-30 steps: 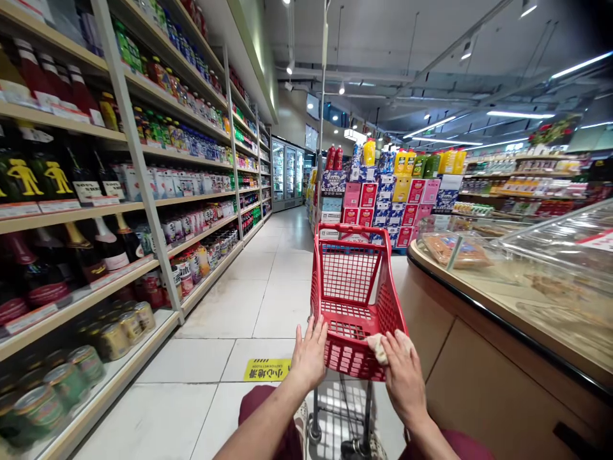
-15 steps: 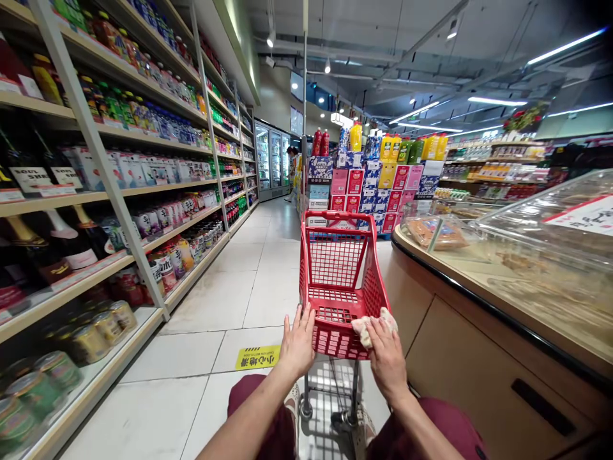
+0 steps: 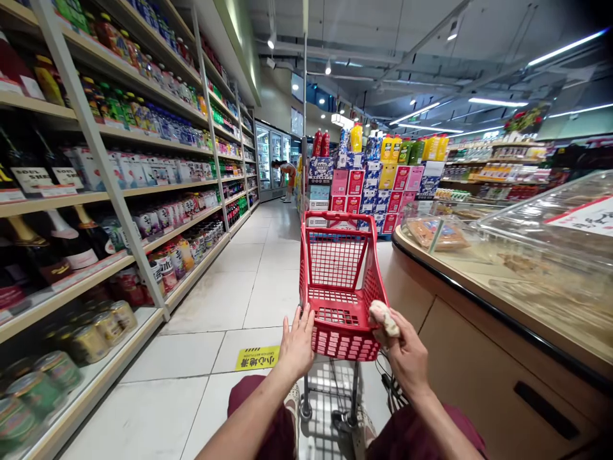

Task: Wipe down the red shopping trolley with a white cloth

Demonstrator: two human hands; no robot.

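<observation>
A red plastic shopping cart point(image 3: 338, 345) stands in front of me on grey wheeled legs. My left hand point(image 3: 297, 345) rests against the near left corner of its basket, fingers stretched out and holding nothing. At the near right corner, my right hand point(image 3: 406, 351) grips a crumpled, pale cloth point(image 3: 384, 319) with pinkish patches. The cloth touches the basket's right rim. Part of the cloth is hidden inside my right fingers.
Drink shelves point(image 3: 158, 185) line the left side. A glass-topped food counter point(image 3: 479, 281) stands close on my right. Stacked drink cartons point(image 3: 354, 185) rise beyond the cart. A yellow wet-floor sticker point(image 3: 257, 358) marks the tiles. Far down the aisle, a person point(image 3: 286, 176) bends forward.
My right hand has moved with the cloth from the basket's near edge to its right corner, and its flat fingers have closed round it. My left hand stays put. The distant person shows more fully.
</observation>
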